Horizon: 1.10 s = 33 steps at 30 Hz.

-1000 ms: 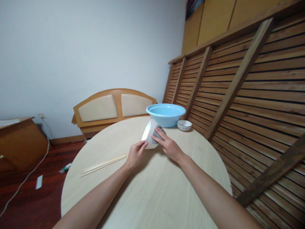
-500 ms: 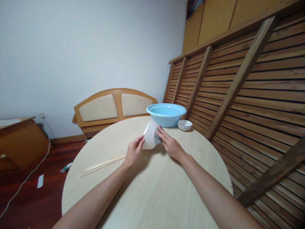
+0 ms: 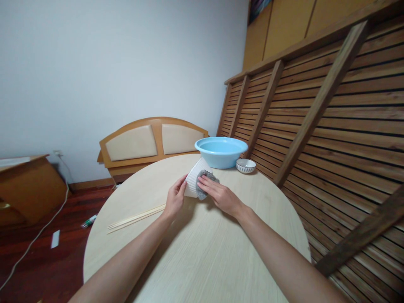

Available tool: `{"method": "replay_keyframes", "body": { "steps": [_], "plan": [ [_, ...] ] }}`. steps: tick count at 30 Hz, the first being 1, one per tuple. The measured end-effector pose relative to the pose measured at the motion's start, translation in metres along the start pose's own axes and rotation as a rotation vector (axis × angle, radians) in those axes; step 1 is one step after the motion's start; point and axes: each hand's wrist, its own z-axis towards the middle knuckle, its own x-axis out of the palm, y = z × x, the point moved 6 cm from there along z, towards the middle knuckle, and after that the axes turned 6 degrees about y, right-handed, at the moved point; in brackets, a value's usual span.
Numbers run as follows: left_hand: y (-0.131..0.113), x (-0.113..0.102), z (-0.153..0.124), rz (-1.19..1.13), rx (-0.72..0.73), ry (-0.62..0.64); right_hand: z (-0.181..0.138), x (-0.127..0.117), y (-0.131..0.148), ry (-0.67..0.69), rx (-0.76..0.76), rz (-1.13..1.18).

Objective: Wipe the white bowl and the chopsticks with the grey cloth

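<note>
A white ribbed bowl (image 3: 192, 182) is tipped on its side above the table, its outer wall facing right. My left hand (image 3: 175, 197) pinches its rim from the left, thumb on the outside. Against the bowl's outer wall, my right hand (image 3: 221, 195) presses a grey cloth (image 3: 202, 191) with its fingers laid over it. The bowl's inside is turned away from me. Left of my left hand, several thin wooden sticks (image 3: 135, 218) lie on the table, their right ends close to the wrist.
On the round wooden table (image 3: 202, 261), a light blue basin (image 3: 221, 156) stands at the back, with a small patterned bowl (image 3: 245, 166) to its right. A slatted wooden frame (image 3: 303, 122) leans along the right side. Behind the table is a headboard (image 3: 154, 136).
The cloth and my right hand have moved left over the bowl's outer wall, and more of the cloth shows. The bowl has turned and shifted slightly left with my left hand.
</note>
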Motion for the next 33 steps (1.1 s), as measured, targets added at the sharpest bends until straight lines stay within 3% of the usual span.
{"method": "replay_keyframes", "body": {
  "steps": [7,16,24,33],
  "plan": [
    [-0.001,-0.002,0.0,0.076,-0.017,-0.052,-0.007,0.0,-0.023,-0.109,0.185,-0.015],
    [0.0,-0.004,-0.001,0.053,-0.03,-0.07,0.009,0.01,0.013,0.028,-0.054,-0.105],
    [-0.005,0.006,-0.002,0.03,-0.021,0.01,0.001,-0.01,-0.007,-0.111,0.087,-0.123],
    [-0.005,0.016,-0.004,0.021,-0.007,0.054,0.014,-0.017,0.016,-0.097,0.031,-0.16]
  ]
}}
